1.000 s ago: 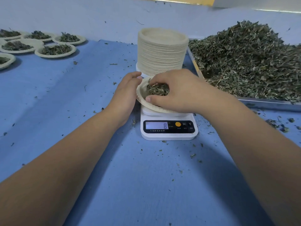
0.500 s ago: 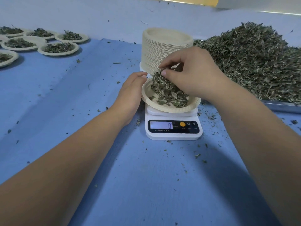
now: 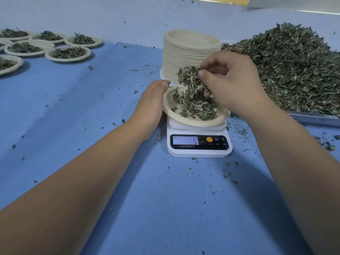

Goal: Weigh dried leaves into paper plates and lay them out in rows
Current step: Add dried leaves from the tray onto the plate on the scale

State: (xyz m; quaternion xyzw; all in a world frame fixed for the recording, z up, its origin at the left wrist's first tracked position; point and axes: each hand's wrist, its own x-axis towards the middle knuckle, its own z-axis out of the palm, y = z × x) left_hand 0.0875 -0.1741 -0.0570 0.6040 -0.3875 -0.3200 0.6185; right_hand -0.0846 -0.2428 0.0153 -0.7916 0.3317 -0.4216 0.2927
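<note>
Writing: on the white scale (image 3: 199, 144) a "5" is displayed; "M" and "T" are printed beside an orange button; the smaller print cannot be read.
Plate: a round paper plate (image 3: 217, 122) with a crimped rim is seated on the scale, part-filled with dried leaves (image 3: 195, 105).
Right hand (image 3: 233, 85): a tuft of leaves (image 3: 189, 76) is pinched above the plate.
Left hand (image 3: 150, 103): fingers are relaxed and laid against the plate's left rim.
Stack of plates (image 3: 191, 50): ribbed, set just behind the scale.
Leaf heap (image 3: 294, 70): piled on a metal tray (image 3: 312, 118), cut off at the right.
Filled plates (image 3: 68, 54): far left, some cropped.
</note>
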